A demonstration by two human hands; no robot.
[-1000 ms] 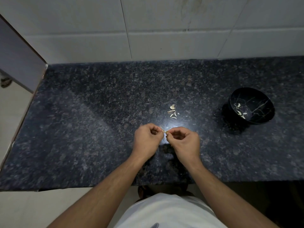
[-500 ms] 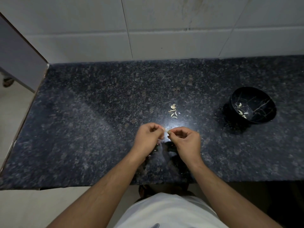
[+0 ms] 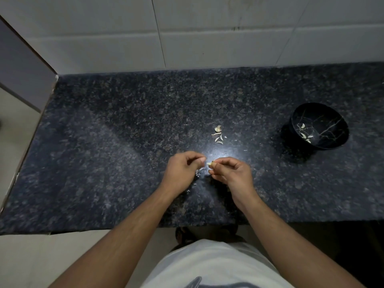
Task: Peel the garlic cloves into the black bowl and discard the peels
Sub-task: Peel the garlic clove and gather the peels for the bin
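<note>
A garlic clove (image 3: 209, 163), pale and small, is pinched at the fingertips of the right hand (image 3: 230, 173), just above the table (image 3: 104, 163) near its front edge. The left hand (image 3: 182, 170) sits at 9 o'clock of the clove, fingers curled with thumb and forefinger drawn together right beside its tip; whether they hold a strip of skin is too small to tell. Fine white peel flakes (image 3: 197, 174) lie on the table directly beneath and between the two hands, toward 6 o'clock of the clove. At 12 o'clock, a short way off, rests a loose cluster of garlic pieces (image 3: 218, 135), seemingly unpeeled cloves and husk. Well apart at 2 o'clock stands the black bowl (image 3: 336, 140), upright, with a few pale peeled cloves (image 3: 305, 134) lying on its inner wall. Behind the table rises a white tiled wall (image 3: 207, 38). Judged progress: partway. Several cloves are already in the bowl, one is being stripped, the cluster at 12 o'clock probably remains to be peeled, and the scattered peel has not yet been gathered or discarded.
</note>
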